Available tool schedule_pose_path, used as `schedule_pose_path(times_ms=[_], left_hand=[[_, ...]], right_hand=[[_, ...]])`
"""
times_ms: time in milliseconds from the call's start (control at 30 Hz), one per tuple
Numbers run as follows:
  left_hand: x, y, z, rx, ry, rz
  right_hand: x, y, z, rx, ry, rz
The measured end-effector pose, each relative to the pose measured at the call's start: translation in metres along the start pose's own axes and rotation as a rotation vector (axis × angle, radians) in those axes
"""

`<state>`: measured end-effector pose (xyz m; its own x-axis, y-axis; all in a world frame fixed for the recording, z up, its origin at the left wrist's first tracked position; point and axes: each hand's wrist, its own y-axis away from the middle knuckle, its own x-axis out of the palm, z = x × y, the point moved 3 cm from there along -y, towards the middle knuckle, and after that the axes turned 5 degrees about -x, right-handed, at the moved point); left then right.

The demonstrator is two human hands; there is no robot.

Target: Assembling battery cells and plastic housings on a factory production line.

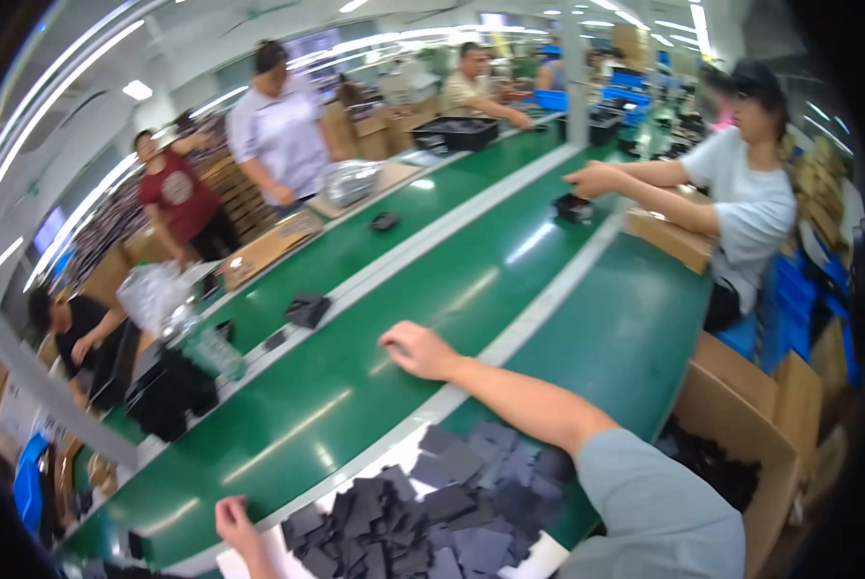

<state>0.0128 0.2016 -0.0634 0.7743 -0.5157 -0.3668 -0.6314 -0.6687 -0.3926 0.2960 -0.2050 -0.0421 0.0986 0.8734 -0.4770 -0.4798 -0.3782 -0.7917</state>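
Note:
My right hand (419, 351) reaches out over the green conveyor belt (288, 434), its fingers curled down. What they hold, if anything, is hidden beneath them. Near the belt's close edge, at the lower left, my left hand (236, 523) is raised with its fingers bent together; nothing can be made out in them. Between my forearms lies a heap of flat dark grey and black pieces (394, 521), roughly square, spread on a white sheet (548, 557). Both hands are apart from this heap.
An open cardboard box (785, 458) with black items stands right of my arm. Across the belt are dark pieces (307, 310), a black crate (170, 394) and clear plastic bags (153, 294). A co-worker (751, 183) at the right handles a black item (574, 208). Several people stand opposite.

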Motion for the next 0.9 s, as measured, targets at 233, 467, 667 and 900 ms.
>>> schedule_pose_path(times_ms=[233,467,667,900], left_hand=[[0.010,-0.011,0.029,-0.043,-0.054,0.053],[0.006,-0.009,0.033,-0.053,-0.100,0.077],[0.004,-0.015,0.048,-0.038,-0.073,0.103],[0.003,-0.011,0.036,-0.049,-0.101,0.080]], right_hand=[[-0.011,0.002,0.001,0.015,-0.002,0.029],[-0.014,0.003,0.004,-0.015,-0.007,-0.009],[-0.012,0.003,0.003,-0.013,0.006,0.007],[-0.012,0.003,0.002,-0.027,0.007,-0.012]])
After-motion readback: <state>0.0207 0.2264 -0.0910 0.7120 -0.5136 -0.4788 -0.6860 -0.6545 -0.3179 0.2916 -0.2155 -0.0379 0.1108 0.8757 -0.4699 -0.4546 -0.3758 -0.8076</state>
